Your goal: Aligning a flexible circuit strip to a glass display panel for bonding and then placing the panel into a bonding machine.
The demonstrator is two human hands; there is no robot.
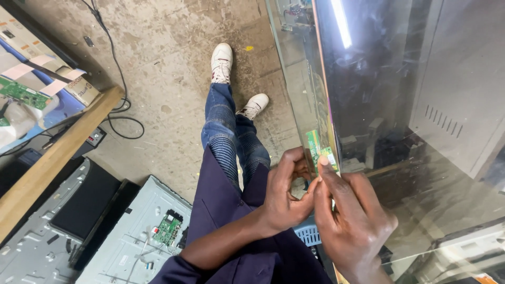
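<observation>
Head view: a narrow green circuit strip (319, 152) is seen running up the near edge of a large glossy screen panel (410, 105), its long axis pointing away from the person. The right hand (350, 215) is pressed on the strip's lower end, fingers together; the left hand (286, 192), just beside it, is curled in a pinch at the same edge. Below lie jeans-clad legs, a concrete floor (168, 63) and opened metal chassis (131, 242).
</observation>
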